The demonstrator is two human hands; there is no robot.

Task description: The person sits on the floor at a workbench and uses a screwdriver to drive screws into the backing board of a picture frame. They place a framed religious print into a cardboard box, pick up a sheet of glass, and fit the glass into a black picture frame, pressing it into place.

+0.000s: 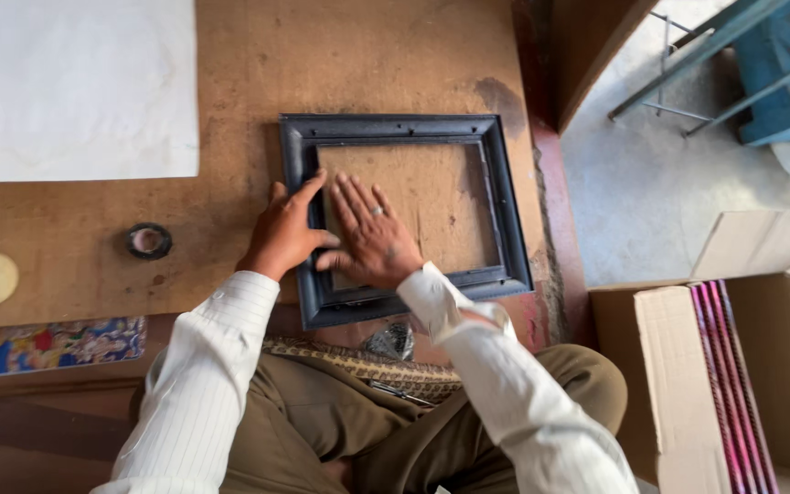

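- Head view: my left hand [283,233] lies flat, fingers spread, on the left rail of the dark rectangular moulded picture frame [505,197], which sits face down at the centre of the brown board worktop [230,73].
- My right hand [369,240] is open, palm down, inside the frame opening, gripping nothing.
- I judge I am steadying and checking the empty frame; the next move calls for keeping it flat and square.
- A large white paper sheet [66,82] lies upper left, a small black tape roll [149,241] at left, and an open cardboard box [688,366] lower right.
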